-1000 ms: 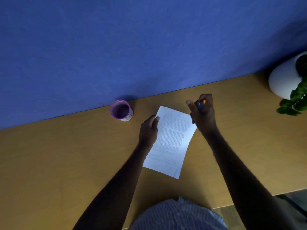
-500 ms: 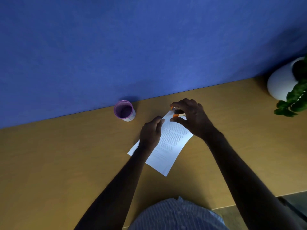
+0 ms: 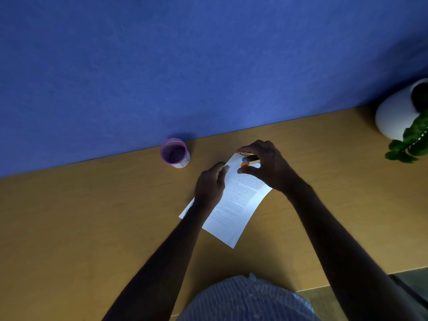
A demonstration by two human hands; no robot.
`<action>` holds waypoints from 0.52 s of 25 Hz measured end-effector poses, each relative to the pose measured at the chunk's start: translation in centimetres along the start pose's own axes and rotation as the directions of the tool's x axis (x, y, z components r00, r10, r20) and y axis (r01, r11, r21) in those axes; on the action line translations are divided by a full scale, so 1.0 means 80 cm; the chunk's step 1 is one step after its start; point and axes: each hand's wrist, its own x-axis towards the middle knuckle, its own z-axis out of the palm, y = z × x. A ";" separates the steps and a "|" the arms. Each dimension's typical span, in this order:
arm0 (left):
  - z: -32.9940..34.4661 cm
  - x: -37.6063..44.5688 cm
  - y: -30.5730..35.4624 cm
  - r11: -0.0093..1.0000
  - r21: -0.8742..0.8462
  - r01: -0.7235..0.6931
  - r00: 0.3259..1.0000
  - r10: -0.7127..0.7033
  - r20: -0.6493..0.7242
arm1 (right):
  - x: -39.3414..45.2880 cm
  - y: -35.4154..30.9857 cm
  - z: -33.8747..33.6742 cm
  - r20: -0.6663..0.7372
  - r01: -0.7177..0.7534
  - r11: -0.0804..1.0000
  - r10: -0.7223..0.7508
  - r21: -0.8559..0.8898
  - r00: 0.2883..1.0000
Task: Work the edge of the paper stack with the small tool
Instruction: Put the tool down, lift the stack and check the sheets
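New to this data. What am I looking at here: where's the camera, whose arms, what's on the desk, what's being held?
There is no machine here: a person works with bare hands, and the single wide-angle camera sits on their head, looking forward and down. That is why both forearms reach up from the bottom edge, over a striped shirt.

The surface is a wooden desk against a blue wall. On it lie a printed paper stack, a purple cup and, far right, a white plant pot.

The left hand rests on the stack's left side, steadying it. The right hand has a grip on a small orange and dark tool, set at the stack's far corner.
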 end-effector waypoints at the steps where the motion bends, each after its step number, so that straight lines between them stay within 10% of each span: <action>1: 0.000 0.000 0.000 1.000 -0.005 -0.001 1.000 0.001 -0.004 | 0.000 0.001 0.002 -0.003 -0.007 1.000 0.007 0.019 1.000; 13: 0.005 0.001 -0.003 0.993 0.069 -0.100 0.995 0.099 0.011 | 0.000 0.007 0.021 -0.049 0.011 0.999 -0.014 -0.047 0.999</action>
